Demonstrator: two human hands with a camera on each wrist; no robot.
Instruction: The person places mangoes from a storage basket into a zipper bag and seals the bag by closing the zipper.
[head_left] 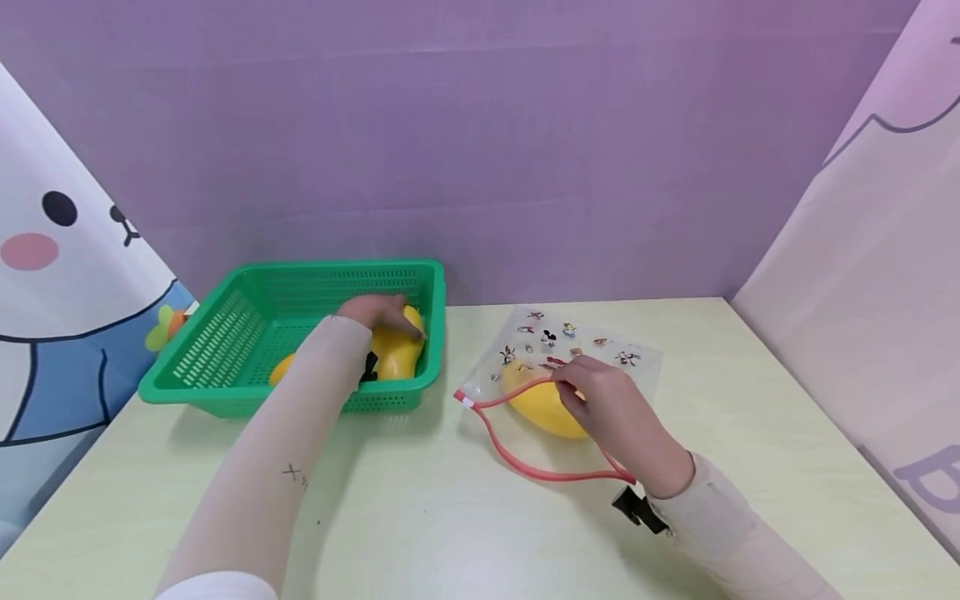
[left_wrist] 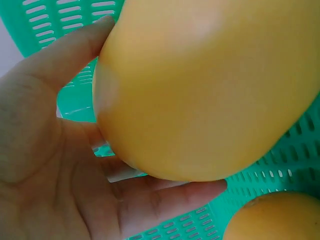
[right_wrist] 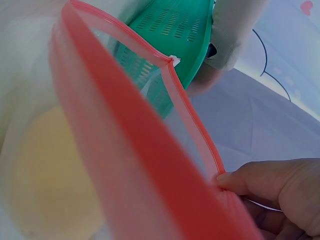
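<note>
In the head view my left hand (head_left: 382, 315) reaches into the right end of the green basket (head_left: 292, 393) and grips a yellow mango (head_left: 396, 354). The left wrist view has the thumb on one side of this mango (left_wrist: 200, 95) and the other fingers along its lower end. My right hand (head_left: 618, 417) pinches the red zip edge of a clear plastic bag (head_left: 637, 358) printed with small cartoon figures. That red edge (right_wrist: 195, 117) stands apart as a gaping mouth in the right wrist view. Inside the bag lies another yellow mango (head_left: 543, 410).
A further orange-yellow fruit (head_left: 281, 368) lies in the basket, partly hidden by my left forearm. Basket and bag sit side by side on a pale table (head_left: 450, 533). Behind is a purple backdrop (head_left: 525, 167), with printed cartoon panels on both sides.
</note>
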